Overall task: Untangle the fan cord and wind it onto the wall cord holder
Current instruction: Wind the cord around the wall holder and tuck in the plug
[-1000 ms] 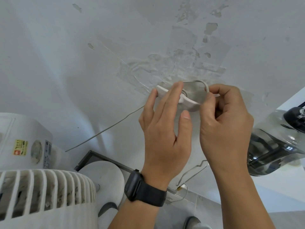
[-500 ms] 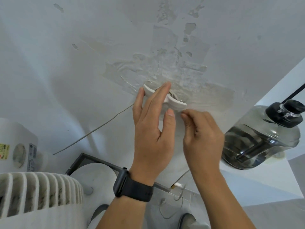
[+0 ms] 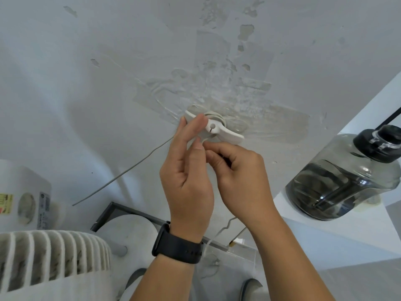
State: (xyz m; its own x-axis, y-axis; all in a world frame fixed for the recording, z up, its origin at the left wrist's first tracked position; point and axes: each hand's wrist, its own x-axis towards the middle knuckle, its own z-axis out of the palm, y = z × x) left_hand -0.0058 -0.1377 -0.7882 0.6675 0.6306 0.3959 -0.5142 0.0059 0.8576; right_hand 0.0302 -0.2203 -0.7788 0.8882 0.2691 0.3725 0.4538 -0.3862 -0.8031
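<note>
A white cord holder is sitting fixed to the scuffed wall, and a few turns of the thin fan cord are lying wound around its middle. The left hand, wearing a dark watch on the wrist, is reaching up with its fingers held straight and together, their tips resting on the left wing of the holder. The right hand is staying just below the holder with its fingers curled, the thumb and forefinger pinching the cord where it is coming off the spool. From behind the left hand, one stretch of cord is running down and to the left along the wall toward the white fan in the lower left corner. A smoky, clear water jug with a black cap is standing on a white table to the right, well apart from both hands.
</note>
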